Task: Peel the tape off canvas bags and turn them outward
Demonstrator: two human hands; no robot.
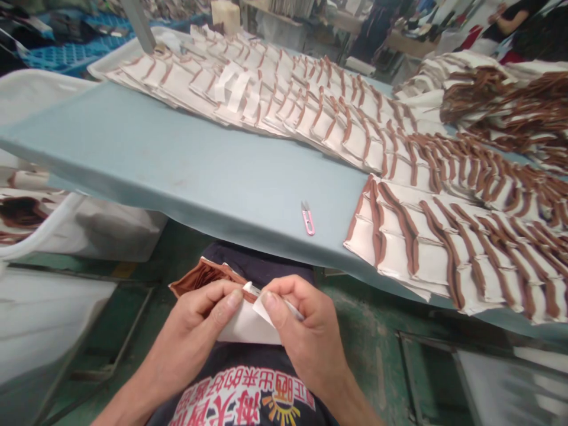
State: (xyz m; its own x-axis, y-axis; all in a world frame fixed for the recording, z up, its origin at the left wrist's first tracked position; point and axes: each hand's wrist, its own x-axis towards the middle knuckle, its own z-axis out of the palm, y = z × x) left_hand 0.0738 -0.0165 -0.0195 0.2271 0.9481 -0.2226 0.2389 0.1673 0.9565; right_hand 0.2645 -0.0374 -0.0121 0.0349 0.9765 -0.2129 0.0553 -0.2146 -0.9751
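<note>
Low over my lap is a folded cream and brown fabric piece point(248, 325), its brown inner folds showing at the left. My left hand point(206, 310) is closed on its brown-trimmed upper edge, thumb on top. My right hand point(302, 319) pinches at the same edge, close beside the left. A slim white stick-like thing point(295, 310) pokes out between its fingers, and a small white flap shows under the thumb; their exact kind I cannot make out. Pink-handled thread snips point(307, 219) lie on the table beyond my hands.
Long overlapping rows of cream and brown fabric pieces point(310, 112) cover the back and right of the blue-covered table point(177, 160). More fabric point(510, 112) is heaped at the far right. White plastic tubs point(119, 231) stand at the left. Another person point(510, 23) is at the back right.
</note>
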